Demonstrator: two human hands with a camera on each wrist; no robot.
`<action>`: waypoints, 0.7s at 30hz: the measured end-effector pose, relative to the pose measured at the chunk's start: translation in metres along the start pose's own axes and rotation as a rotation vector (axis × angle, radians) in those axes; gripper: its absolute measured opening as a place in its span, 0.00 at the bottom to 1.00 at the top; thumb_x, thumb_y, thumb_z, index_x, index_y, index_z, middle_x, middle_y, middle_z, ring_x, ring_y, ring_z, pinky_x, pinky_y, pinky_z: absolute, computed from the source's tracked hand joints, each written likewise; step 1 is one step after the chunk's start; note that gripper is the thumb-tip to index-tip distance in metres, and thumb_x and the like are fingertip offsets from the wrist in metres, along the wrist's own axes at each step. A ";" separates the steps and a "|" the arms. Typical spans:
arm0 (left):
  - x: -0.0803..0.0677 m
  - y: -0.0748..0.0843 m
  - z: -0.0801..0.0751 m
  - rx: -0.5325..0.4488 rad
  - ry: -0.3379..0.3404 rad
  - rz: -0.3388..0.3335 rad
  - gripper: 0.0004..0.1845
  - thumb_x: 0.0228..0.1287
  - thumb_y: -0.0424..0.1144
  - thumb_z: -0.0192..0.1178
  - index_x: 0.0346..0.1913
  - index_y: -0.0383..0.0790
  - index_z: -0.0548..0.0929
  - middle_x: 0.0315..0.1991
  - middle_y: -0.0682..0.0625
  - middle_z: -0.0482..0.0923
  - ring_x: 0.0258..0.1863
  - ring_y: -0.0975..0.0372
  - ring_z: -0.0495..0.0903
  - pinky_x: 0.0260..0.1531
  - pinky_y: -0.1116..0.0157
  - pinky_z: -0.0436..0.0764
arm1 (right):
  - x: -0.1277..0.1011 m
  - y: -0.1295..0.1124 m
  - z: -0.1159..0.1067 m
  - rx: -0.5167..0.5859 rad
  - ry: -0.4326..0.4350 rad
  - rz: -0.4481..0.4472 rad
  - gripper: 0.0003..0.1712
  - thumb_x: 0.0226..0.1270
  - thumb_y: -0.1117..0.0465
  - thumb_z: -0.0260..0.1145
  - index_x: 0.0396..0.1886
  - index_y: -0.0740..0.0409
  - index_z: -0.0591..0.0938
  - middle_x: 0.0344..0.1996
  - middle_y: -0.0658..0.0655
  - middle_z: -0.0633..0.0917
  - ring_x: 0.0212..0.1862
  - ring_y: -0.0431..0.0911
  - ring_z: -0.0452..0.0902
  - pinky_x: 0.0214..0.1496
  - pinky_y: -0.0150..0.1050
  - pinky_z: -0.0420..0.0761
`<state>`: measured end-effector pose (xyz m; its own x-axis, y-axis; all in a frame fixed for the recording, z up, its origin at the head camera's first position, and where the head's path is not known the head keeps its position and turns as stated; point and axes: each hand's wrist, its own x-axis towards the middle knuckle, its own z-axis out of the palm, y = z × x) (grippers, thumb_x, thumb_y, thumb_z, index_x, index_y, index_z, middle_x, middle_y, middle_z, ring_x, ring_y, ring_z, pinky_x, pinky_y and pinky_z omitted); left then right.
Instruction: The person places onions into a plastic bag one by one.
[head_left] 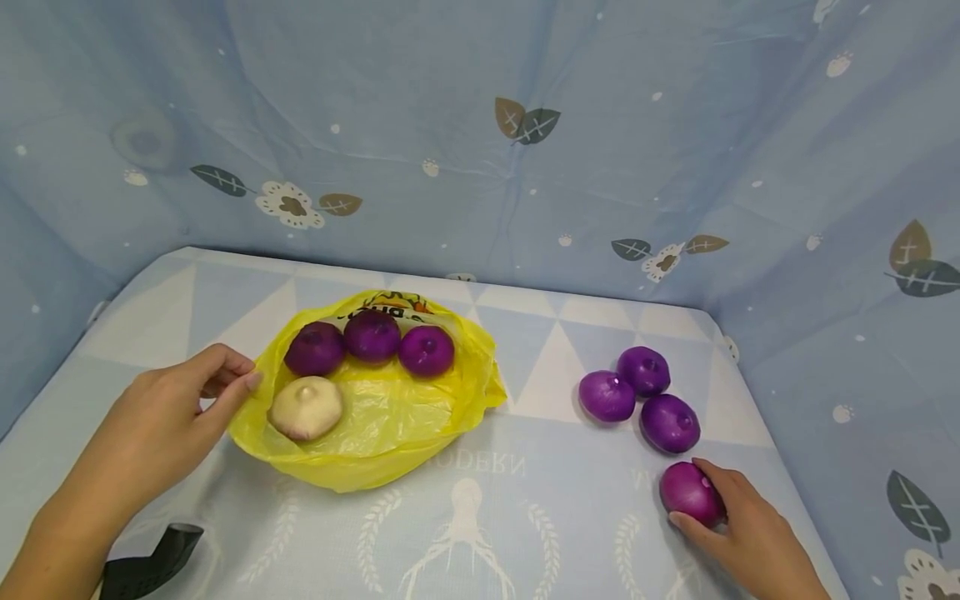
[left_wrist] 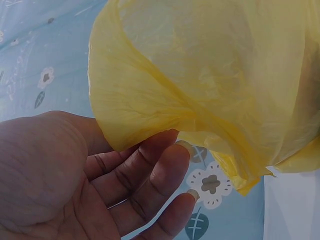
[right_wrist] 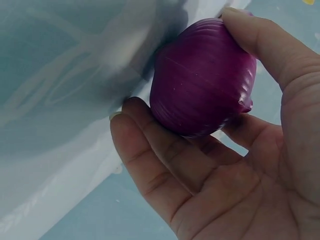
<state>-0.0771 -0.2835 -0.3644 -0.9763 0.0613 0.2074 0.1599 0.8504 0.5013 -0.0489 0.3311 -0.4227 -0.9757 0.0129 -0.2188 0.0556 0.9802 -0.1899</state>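
My left hand [head_left: 172,408] pinches the left rim of a yellow plastic bag [head_left: 360,471] between thumb and fingers. The bag's mouth is spread wide. Inside, three red onions [head_left: 372,337] line the far side, and a pale cream bulb [head_left: 306,408] lies near the left rim. At the right of the table, my right hand [head_left: 757,525] grips a red onion [head_left: 690,493], with the thumb on one side and fingers on the other. In the right wrist view this purple onion [right_wrist: 202,80] appears held close to the table surface.
Three more red onions [head_left: 642,372] sit clustered just beyond the right hand. A black curved object [head_left: 153,567] is by the left forearm. The patterned tablecloth [head_left: 540,517] covers the table, and blue printed curtains [head_left: 420,167] stand behind and at both sides.
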 end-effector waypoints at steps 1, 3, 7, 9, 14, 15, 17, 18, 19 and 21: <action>0.000 0.000 0.000 0.001 -0.001 -0.003 0.06 0.76 0.39 0.65 0.48 0.42 0.83 0.38 0.50 0.87 0.36 0.48 0.85 0.37 0.41 0.84 | 0.000 0.000 0.000 -0.001 -0.002 0.000 0.61 0.58 0.27 0.74 0.73 0.69 0.68 0.58 0.72 0.78 0.52 0.66 0.81 0.51 0.67 0.83; 0.000 0.000 0.000 0.004 -0.002 -0.006 0.06 0.76 0.39 0.65 0.48 0.42 0.83 0.38 0.50 0.87 0.37 0.48 0.85 0.38 0.41 0.84 | 0.001 -0.002 0.000 0.000 -0.014 0.007 0.61 0.58 0.27 0.74 0.73 0.69 0.68 0.58 0.72 0.78 0.53 0.66 0.80 0.51 0.67 0.82; 0.001 0.001 -0.001 0.008 -0.008 -0.006 0.06 0.76 0.40 0.65 0.48 0.42 0.83 0.38 0.51 0.87 0.37 0.48 0.85 0.37 0.41 0.84 | 0.001 -0.006 0.000 0.013 -0.028 0.006 0.62 0.58 0.25 0.73 0.73 0.69 0.68 0.60 0.73 0.78 0.55 0.66 0.79 0.53 0.67 0.81; 0.001 0.001 -0.001 0.005 -0.010 -0.003 0.06 0.76 0.40 0.65 0.48 0.43 0.83 0.38 0.51 0.87 0.37 0.48 0.85 0.37 0.42 0.83 | -0.001 -0.010 -0.001 0.022 -0.029 0.007 0.63 0.57 0.24 0.72 0.73 0.70 0.68 0.60 0.73 0.78 0.56 0.67 0.79 0.53 0.67 0.81; 0.000 0.001 -0.001 0.000 -0.011 -0.006 0.06 0.76 0.40 0.65 0.48 0.42 0.83 0.38 0.51 0.87 0.37 0.48 0.85 0.35 0.43 0.84 | -0.001 -0.022 -0.007 0.017 -0.029 0.009 0.65 0.54 0.21 0.70 0.72 0.70 0.70 0.60 0.74 0.79 0.55 0.67 0.79 0.54 0.65 0.82; 0.000 0.001 -0.001 -0.002 -0.009 -0.005 0.06 0.76 0.40 0.65 0.48 0.42 0.83 0.38 0.51 0.87 0.37 0.48 0.85 0.35 0.43 0.84 | -0.001 -0.025 -0.009 0.011 -0.031 0.007 0.66 0.54 0.20 0.70 0.72 0.71 0.70 0.60 0.74 0.79 0.55 0.66 0.80 0.53 0.65 0.82; 0.000 0.001 0.000 -0.001 -0.006 -0.004 0.06 0.76 0.40 0.65 0.48 0.42 0.83 0.38 0.51 0.87 0.37 0.48 0.85 0.35 0.44 0.84 | -0.001 -0.032 -0.015 -0.006 -0.029 -0.007 0.66 0.53 0.19 0.69 0.71 0.71 0.70 0.59 0.74 0.80 0.52 0.64 0.81 0.52 0.63 0.84; 0.000 0.000 0.000 -0.001 -0.004 -0.002 0.06 0.76 0.40 0.65 0.48 0.42 0.83 0.38 0.51 0.87 0.37 0.48 0.85 0.35 0.44 0.84 | -0.001 -0.036 -0.017 -0.012 -0.024 -0.019 0.66 0.53 0.19 0.69 0.71 0.71 0.71 0.59 0.73 0.80 0.51 0.63 0.81 0.51 0.63 0.84; 0.000 0.000 0.000 -0.002 -0.002 0.001 0.06 0.75 0.40 0.65 0.48 0.42 0.83 0.38 0.51 0.87 0.37 0.47 0.86 0.34 0.44 0.84 | -0.002 -0.040 -0.020 -0.017 -0.017 -0.032 0.66 0.53 0.19 0.69 0.71 0.70 0.71 0.59 0.73 0.81 0.51 0.62 0.82 0.50 0.62 0.85; -0.001 0.000 0.000 -0.001 -0.002 0.002 0.06 0.75 0.40 0.65 0.48 0.43 0.83 0.38 0.51 0.87 0.37 0.48 0.86 0.33 0.46 0.84 | -0.004 -0.048 -0.025 -0.024 0.010 -0.070 0.64 0.52 0.20 0.70 0.71 0.68 0.72 0.57 0.71 0.82 0.49 0.59 0.82 0.47 0.61 0.86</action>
<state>-0.0766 -0.2831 -0.3647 -0.9763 0.0635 0.2069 0.1615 0.8500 0.5014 -0.0527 0.2887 -0.3884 -0.9791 -0.0537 -0.1964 -0.0175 0.9832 -0.1817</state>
